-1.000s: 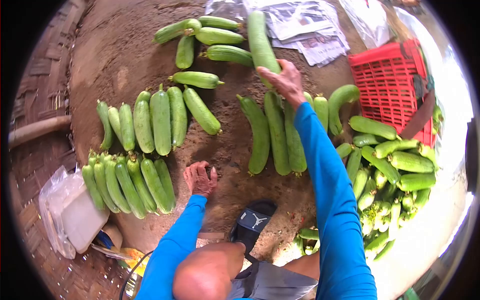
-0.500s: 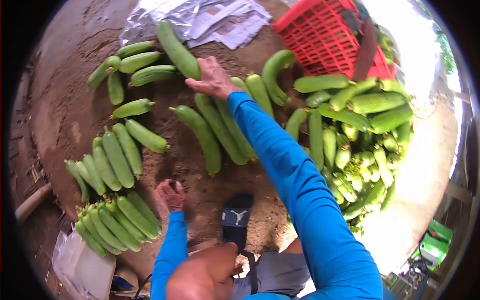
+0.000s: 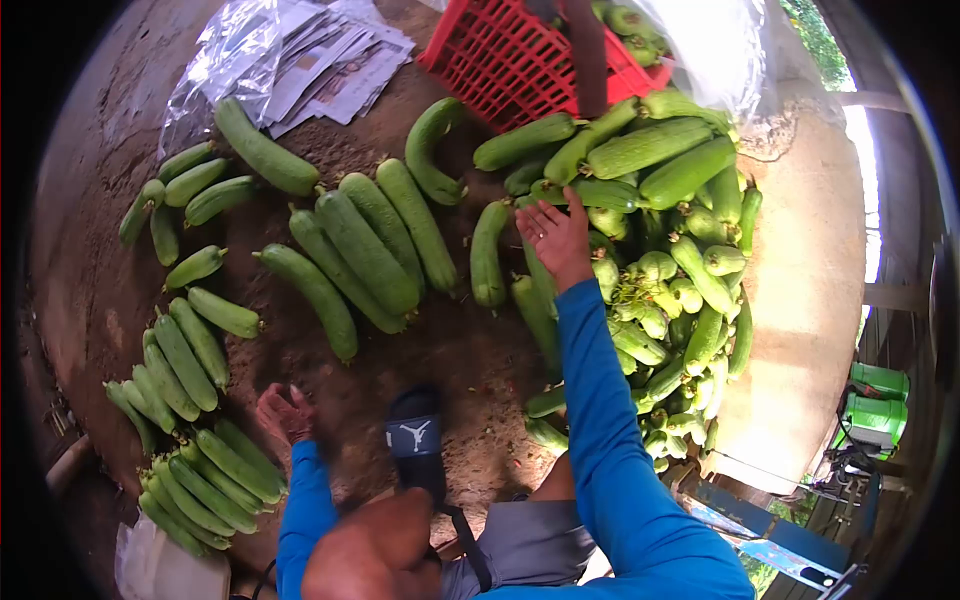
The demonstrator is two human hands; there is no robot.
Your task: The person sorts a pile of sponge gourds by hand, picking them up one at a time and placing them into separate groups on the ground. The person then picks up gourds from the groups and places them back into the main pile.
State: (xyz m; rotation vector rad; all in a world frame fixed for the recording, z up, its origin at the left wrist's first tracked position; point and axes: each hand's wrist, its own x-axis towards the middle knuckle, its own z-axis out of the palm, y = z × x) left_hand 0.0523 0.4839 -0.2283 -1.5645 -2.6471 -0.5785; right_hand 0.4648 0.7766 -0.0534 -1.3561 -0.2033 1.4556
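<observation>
Gourds fill most of the frame, sorted in groups on the earth floor (image 3: pixel 455 345). The right hand (image 3: pixel 556 238) is at the centre right, above the left edge of the big heap of gourds (image 3: pixel 665 250). Its fingers are spread and the palm is open, and it holds nothing; I cannot tell if it touches the gourds under it. Just left of this hand lies one curved gourd (image 3: pixel 487 255), apart from the heap. Further left, in the middle of the frame, a row of long gourds (image 3: pixel 365 250) lies side by side. The left hand (image 3: pixel 283 413) is at the lower left, resting on the floor with loose fingers (nothing is in it). Beside it, more to the left, lie the small gourds (image 3: pixel 205 470) in a tight row. A black sandal (image 3: pixel 415 440) is at the lower centre. At the top, a red crate (image 3: pixel 495 60) stands next to the heap, and newspapers (image 3: pixel 325 65) lie at the upper left, partly under a clear plastic sheet (image 3: pixel 215 60).
</observation>
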